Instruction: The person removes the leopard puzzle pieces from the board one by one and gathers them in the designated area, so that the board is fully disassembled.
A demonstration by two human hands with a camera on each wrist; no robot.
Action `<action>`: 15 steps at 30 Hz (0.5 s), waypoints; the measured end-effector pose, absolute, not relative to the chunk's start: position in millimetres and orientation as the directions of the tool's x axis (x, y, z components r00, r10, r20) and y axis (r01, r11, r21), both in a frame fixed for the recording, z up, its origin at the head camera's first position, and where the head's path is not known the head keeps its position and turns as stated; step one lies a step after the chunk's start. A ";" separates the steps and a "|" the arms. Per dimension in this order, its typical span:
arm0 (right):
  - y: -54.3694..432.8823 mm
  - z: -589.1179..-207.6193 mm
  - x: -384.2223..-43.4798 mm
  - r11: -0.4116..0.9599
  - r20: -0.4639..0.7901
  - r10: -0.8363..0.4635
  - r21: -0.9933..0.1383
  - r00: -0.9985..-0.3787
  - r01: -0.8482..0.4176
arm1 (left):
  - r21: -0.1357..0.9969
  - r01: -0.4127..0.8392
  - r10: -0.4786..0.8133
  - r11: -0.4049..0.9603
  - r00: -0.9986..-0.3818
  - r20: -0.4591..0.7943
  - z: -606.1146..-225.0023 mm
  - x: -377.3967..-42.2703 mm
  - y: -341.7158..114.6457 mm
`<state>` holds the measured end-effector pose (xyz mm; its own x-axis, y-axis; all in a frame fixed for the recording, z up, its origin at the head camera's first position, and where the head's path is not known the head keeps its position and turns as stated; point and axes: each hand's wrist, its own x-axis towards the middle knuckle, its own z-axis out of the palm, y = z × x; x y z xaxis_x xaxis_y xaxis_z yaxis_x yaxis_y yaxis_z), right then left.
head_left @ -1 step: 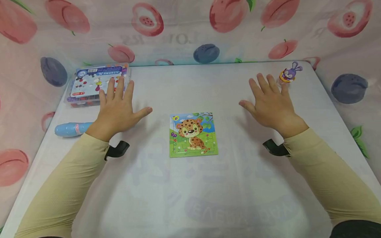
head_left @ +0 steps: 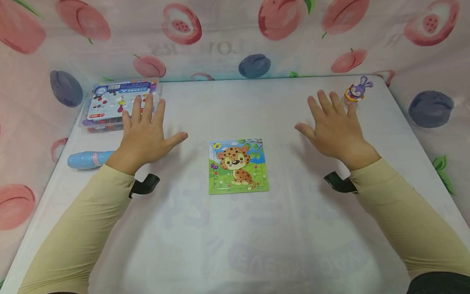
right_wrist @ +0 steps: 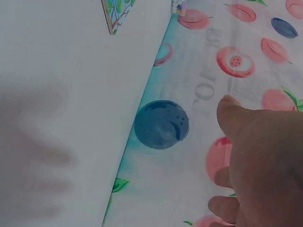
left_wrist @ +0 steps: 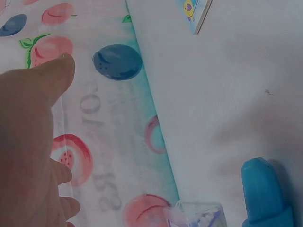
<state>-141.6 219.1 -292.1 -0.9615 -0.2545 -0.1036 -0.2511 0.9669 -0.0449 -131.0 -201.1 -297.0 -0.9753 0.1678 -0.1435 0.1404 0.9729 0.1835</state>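
My white table (head_left: 235,228) is the biggest thing, and my left hand (head_left: 145,134) and right hand (head_left: 335,130) are up over it. All my fingers (head_left: 148,108) are straight and spread, and they hold nothing. I see no work going on; I think it has not begun or is all done, but I can't tell which. The clear box (head_left: 114,100) is near my left hand, at the far left, closed up. Purple and red bits (head_left: 93,123) show through its side, but I can't tell what they are. The puzzle (head_left: 238,167) lies flat in the middle, between my hands. Its picture looks whole, so I'd say nothing is left to fit. The blue thing (head_left: 88,159) lies by my left wrist, partly hidden. Smallest is the bunny toy (head_left: 355,92), near my right little finger.
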 end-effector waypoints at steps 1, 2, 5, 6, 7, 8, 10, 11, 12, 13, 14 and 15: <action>219.4 -292.2 -141.8 0.968 -0.106 -0.251 -0.048 -0.962 -0.248 | 0.187 0.140 0.168 0.972 -0.975 -0.144 -296.9 -130.9 -201.1; 220.1 -292.4 -141.8 0.968 -0.110 -0.249 -0.051 -0.962 -0.245 | 0.188 0.140 0.168 0.972 -0.975 -0.144 -296.9 -130.8 -201.1; 221.7 -293.1 -142.9 0.971 -0.123 -0.238 -0.057 -0.963 -0.233 | 0.195 0.137 0.167 0.971 -0.975 -0.147 -296.6 -130.8 -200.9; 222.2 -293.4 -143.3 0.971 -0.127 -0.235 -0.060 -0.964 -0.229 | 0.196 0.137 0.167 0.971 -0.975 -0.148 -296.6 -130.9 -200.7; 222.7 -293.8 -143.7 0.972 -0.132 -0.232 -0.063 -0.964 -0.225 | 0.199 0.137 0.167 0.970 -0.975 -0.148 -296.5 -131.2 -200.6; 223.4 -294.2 -143.9 0.973 -0.135 -0.230 -0.067 -0.964 -0.223 | 0.198 0.137 0.168 0.971 -0.975 -0.148 -296.5 -131.4 -200.4; 224.0 -294.7 -144.3 0.973 -0.138 -0.227 -0.073 -0.964 -0.218 | 0.194 0.139 0.169 0.971 -0.975 -0.147 -296.1 -131.3 -199.7; 223.9 -294.7 -144.5 0.973 -0.138 -0.225 -0.076 -0.964 -0.216 | 0.193 0.140 0.170 0.971 -0.974 -0.147 -295.8 -131.4 -199.2; 224.0 -294.7 -144.6 0.974 -0.138 -0.223 -0.079 -0.965 -0.214 | 0.191 0.141 0.170 0.971 -0.975 -0.145 -295.6 -131.2 -199.0; 224.1 -294.7 -144.6 0.974 -0.137 -0.221 -0.081 -0.965 -0.212 | 0.190 0.143 0.171 0.971 -0.975 -0.142 -295.4 -131.3 -198.7; 224.4 -294.6 -144.4 0.974 -0.138 -0.219 -0.082 -0.966 -0.210 | 0.189 0.144 0.172 0.971 -0.975 -0.141 -295.1 -131.2 -198.4; 224.4 -294.3 -144.4 0.975 -0.137 -0.217 -0.082 -0.966 -0.207 | 0.189 0.145 0.173 0.971 -0.975 -0.139 -294.8 -131.1 -198.1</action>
